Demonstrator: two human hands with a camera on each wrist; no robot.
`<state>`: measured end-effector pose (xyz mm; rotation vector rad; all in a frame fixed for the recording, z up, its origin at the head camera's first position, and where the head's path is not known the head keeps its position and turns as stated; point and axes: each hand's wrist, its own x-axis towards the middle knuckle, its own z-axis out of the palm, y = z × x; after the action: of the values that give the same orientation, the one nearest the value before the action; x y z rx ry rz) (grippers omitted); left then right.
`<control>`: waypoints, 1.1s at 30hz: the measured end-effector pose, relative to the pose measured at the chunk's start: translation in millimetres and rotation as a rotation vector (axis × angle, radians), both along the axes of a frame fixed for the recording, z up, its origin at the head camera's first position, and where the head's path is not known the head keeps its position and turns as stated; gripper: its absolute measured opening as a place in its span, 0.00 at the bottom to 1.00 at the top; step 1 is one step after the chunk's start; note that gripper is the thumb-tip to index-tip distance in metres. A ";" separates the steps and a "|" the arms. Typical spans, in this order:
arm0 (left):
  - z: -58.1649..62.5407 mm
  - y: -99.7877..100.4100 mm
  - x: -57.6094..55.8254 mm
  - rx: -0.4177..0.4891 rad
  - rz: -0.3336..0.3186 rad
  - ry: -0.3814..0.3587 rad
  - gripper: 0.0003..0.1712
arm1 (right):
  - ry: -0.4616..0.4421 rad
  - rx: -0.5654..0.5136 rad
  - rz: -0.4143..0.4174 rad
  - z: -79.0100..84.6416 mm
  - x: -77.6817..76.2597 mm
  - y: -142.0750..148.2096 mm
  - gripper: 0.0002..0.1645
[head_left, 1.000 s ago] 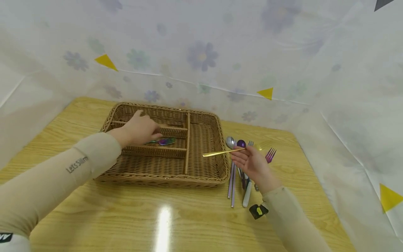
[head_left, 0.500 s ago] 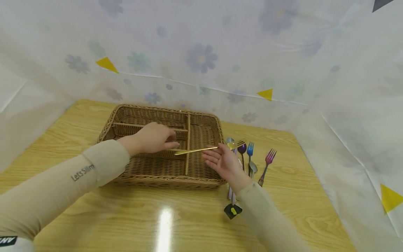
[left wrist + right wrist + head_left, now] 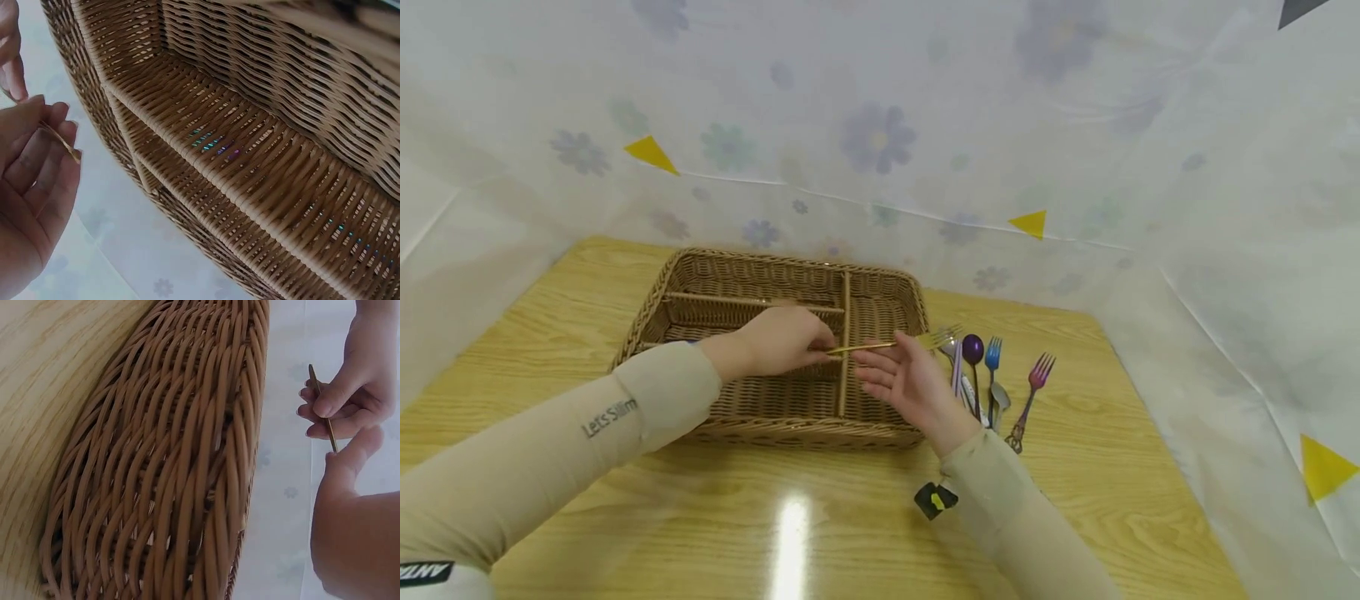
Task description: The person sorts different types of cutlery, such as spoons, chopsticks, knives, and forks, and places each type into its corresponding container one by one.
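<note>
A gold fork (image 3: 874,346) lies level above the basket's right side, its tines pointing right. My left hand (image 3: 784,340) pinches the handle's end between thumb and fingers; the right wrist view also shows this left hand (image 3: 362,387) on the fork. With thumb and fingers, my right hand (image 3: 916,387) holds the fork farther along, nearer the tines, palm up. Beneath both hands stands a brown wicker basket (image 3: 805,433) with several compartments. Shiny multicoloured pieces (image 3: 212,142) glint through its weave in the left wrist view.
Right of the basket lie a purple spoon (image 3: 973,348), a blue fork (image 3: 993,354), a silver spoon (image 3: 1000,396), a purple fork (image 3: 1037,372) and chopsticks (image 3: 957,367). A flowered white curtain (image 3: 880,142) closes off the wooden table (image 3: 700,517) behind.
My right hand has carried the gold fork left, over the basket. My left hand has moved right out of the middle compartment and taken hold of the fork's handle end.
</note>
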<state>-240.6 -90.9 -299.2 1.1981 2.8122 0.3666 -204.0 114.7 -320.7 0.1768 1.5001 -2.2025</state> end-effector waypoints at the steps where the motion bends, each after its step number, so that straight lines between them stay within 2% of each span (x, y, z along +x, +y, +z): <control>1: 0.4 -1.3 -0.4 0.001 0.002 -0.001 0.08 | 0.006 0.010 0.038 -0.6 0.3 0.7 0.34; 7: 0.7 -15.3 -9.8 0.017 0.086 -0.027 0.04 | 0.046 0.075 0.304 -6.8 6.7 7.3 0.37; 10: -1.0 -25.4 -17.9 0.038 0.109 -0.048 0.05 | 0.071 0.112 0.357 -10.8 10.8 12.1 0.38; 15: -4.4 -46.0 -29.4 0.170 0.137 -0.166 0.09 | 0.086 0.134 0.324 -13.3 15.1 24.9 0.36; 19: -3.9 -63.2 -35.7 0.254 0.211 -0.275 0.13 | 0.087 0.089 0.298 -11.3 16.2 37.0 0.29; 21: -4.5 -71.3 -38.3 0.258 0.251 -0.307 0.15 | 0.087 0.057 0.292 -10.1 16.5 43.0 0.26; 26: -12.4 -91.4 -44.6 0.231 0.306 -0.338 0.17 | 0.087 0.002 0.273 -7.9 17.4 55.8 0.26; 33: -26.5 -116.1 -53.7 0.179 0.321 -0.406 0.20 | 0.080 -0.028 0.256 -10.5 19.4 74.6 0.26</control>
<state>-294.3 -207.1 -325.7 0.5968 2.6389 0.7945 -184.6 189.2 -331.3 -0.1085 1.4441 -2.0444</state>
